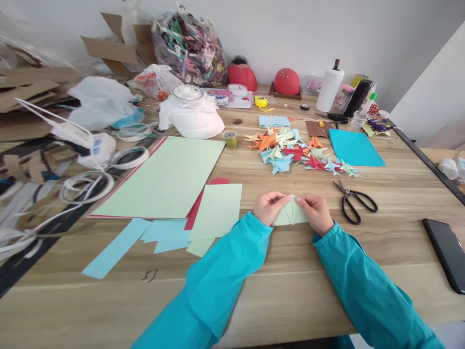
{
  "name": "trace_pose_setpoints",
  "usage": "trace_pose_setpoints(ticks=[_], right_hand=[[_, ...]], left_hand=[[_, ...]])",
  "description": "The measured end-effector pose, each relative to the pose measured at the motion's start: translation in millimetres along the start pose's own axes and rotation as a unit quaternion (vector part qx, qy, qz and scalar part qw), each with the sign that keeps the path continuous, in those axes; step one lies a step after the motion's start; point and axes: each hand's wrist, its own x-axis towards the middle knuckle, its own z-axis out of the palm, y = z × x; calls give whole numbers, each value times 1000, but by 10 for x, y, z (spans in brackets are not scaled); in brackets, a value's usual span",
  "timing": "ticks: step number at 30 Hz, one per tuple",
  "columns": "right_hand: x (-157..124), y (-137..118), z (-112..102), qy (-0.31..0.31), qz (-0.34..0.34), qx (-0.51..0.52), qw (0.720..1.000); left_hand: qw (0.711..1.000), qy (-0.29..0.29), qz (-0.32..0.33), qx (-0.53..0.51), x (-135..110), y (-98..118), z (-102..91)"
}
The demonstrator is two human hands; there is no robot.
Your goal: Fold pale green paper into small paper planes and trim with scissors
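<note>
Can make out, nearer than the folded pale green paper (pixel 292 213) and well to its left, a dark handwritten scribble (pixel 149 275) on the wooden table (pixel 276 300), too loose to decipher; far beyond the paper to its right, a red packet (pixel 374 107) with pale lettering too small to read. Holds the paper just above the table or on it, cannot tell which, in a narrow pinch at each side: with the left hand (pixel 271 207) at its left, with the right hand (pixel 317 211) at its right, with both thumbs on the near face close to the upper edge. Shows a pointed central fold between the thumbs, but hides the outer upper parts of the paper under them and most other fingertips behind it. Loses both teal sleeves (pixel 228 271) at the lower border. Just right of the paper, black-handled scissors (pixel 348 192); farther right, a dark-screened phone (pixel 445 254) reaching the picture's edge. Beyond the paper, a heap of folded paper shapes (pixel 286 152), overlapping too much to count. Left of it, a small green sheet (pixel 218 208) partly covering a red piece (pixel 194 211); far beyond, to its left, a clear bag (pixel 191 48) of tangled, indistinct colored bits.
</note>
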Motion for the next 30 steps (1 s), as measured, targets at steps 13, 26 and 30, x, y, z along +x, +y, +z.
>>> trace_pose_setpoints(ticks=[13, 26, 30], right_hand=[[-22, -18, 23, -44, 22, 45, 998], [26, 41, 29, 46, 32, 85, 995], [9, 4, 34, -12, 11, 42, 999]], left_hand=[[999, -31, 16, 36, -29, 88, -15], [998, 1, -8, -64, 7, 47, 22], [1000, 19, 11, -21, 2, 87, 12]])
